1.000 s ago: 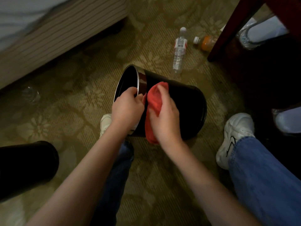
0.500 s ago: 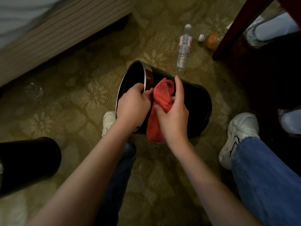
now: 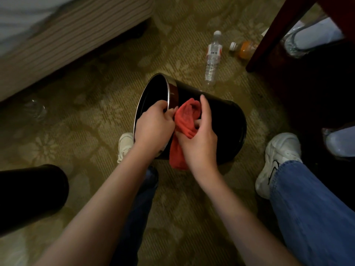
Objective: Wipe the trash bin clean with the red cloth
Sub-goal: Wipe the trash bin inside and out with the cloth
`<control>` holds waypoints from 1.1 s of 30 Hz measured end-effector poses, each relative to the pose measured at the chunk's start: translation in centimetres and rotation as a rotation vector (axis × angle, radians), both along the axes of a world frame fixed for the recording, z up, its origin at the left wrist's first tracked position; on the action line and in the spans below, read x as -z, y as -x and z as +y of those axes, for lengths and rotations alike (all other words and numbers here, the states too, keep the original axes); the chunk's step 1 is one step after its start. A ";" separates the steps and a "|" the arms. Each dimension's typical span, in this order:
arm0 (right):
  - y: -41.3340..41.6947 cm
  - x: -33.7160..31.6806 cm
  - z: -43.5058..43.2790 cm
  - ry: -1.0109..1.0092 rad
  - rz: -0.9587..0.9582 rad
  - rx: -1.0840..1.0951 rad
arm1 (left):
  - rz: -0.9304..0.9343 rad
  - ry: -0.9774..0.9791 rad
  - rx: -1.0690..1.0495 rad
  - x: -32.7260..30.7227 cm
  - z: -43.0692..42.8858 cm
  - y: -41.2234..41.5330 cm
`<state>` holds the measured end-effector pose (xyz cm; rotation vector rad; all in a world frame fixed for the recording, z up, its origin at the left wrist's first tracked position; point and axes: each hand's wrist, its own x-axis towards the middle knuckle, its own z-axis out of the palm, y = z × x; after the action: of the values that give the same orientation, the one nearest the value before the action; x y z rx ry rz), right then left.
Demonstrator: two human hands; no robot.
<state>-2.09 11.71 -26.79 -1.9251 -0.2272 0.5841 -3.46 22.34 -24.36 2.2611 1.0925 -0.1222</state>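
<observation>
Red cloth now bunched in right hand, formerly pressed flat; left hand grips trash bin rim; wiping likely paused.

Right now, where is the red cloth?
Mid-view, the red cloth is held against the tipped trash bin by the right hand, just right of the left hand gripping the bin's rim.

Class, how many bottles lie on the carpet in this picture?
3. A clear water bottle beyond the bin, an orange-drink bottle beside it by the dark table leg, and a blurred clear bottle near the bed. Furniture may hide others.
</observation>
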 end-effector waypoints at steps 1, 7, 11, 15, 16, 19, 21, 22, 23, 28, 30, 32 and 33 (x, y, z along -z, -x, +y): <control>-0.3 0.0 -0.1 -0.002 0.003 0.011 | 0.001 0.006 0.001 -0.1 0.0 0.0; -5.5 1.1 -1.0 0.093 0.016 0.127 | -0.049 0.099 0.046 -0.6 -1.1 0.0; -5.7 0.7 -1.4 0.112 -0.007 0.114 | -0.017 0.059 0.037 -0.5 -1.7 -0.6; -2.9 -0.7 -0.2 0.048 -0.053 -0.033 | -0.019 0.022 -0.015 -0.1 -0.9 -0.3; -2.4 -0.9 0.0 0.044 -0.057 -0.080 | -0.021 0.014 -0.023 0.0 -0.7 -0.1; -1.9 -1.0 0.3 0.022 -0.056 -0.116 | -0.014 0.008 -0.019 0.2 -0.4 0.4; -2.2 -0.2 0.0 0.031 -0.079 -0.096 | 0.004 0.004 -0.018 0.2 -0.2 0.5; -2.7 0.5 -0.5 0.049 -0.091 -0.074 | 0.010 0.012 -0.024 0.2 -0.1 0.5; -3.3 1.4 -1.0 0.074 -0.092 -0.040 | 0.010 0.026 -0.031 0.2 0.1 0.5; -6.4 6.8 -4.9 0.247 -0.043 0.107 | -0.012 0.060 -0.028 -0.1 0.3 0.8; -7.2 8.3 -6.4 0.323 -0.041 0.115 | -0.022 0.067 -0.012 0.0 0.1 0.7; -7.8 9.5 -7.8 0.385 -0.021 0.118 | -0.032 0.063 0.009 0.0 -0.3 0.5; -8.0 9.9 -8.4 0.413 -0.005 0.118 | -0.038 0.061 0.021 -0.1 -0.6 0.4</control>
<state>5.95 3.36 -36.67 -2.3202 0.0072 0.5795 -3.82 21.76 -24.29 2.2117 1.0324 -0.1196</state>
